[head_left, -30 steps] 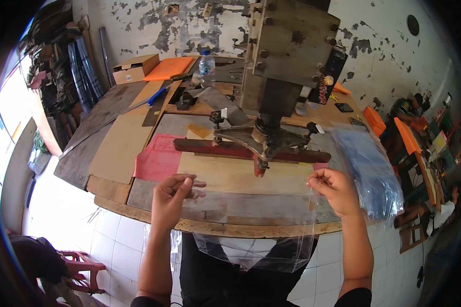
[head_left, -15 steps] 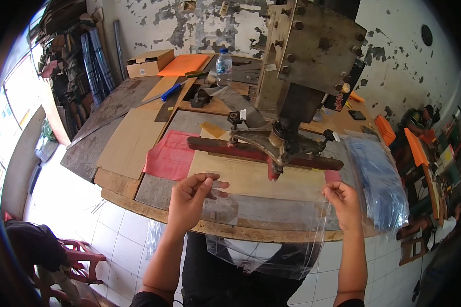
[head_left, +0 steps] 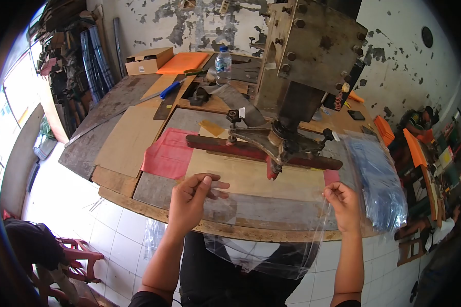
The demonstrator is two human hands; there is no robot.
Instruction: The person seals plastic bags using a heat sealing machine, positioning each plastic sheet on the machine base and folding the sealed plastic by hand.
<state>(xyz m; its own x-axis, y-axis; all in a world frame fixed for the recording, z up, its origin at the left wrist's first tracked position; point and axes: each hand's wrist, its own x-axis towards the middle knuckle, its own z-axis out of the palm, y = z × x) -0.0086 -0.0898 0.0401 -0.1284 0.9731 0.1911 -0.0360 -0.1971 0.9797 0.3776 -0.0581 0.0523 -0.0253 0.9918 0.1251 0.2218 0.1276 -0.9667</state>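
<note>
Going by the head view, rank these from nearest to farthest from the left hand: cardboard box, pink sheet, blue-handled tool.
1. Pink sheet, just beyond the left hand.
2. Blue-handled tool, farther back, left side.
3. Cardboard box, far back left.

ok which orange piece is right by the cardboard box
The flat orange piece left of the bottle; the other orange pieces lie right of the press.

glare at left – edges curved, corners black

Press bar (head_left: 215, 146) across the middle, narrow gap rightward; plastic stack (head_left: 378, 179) beyond
</note>
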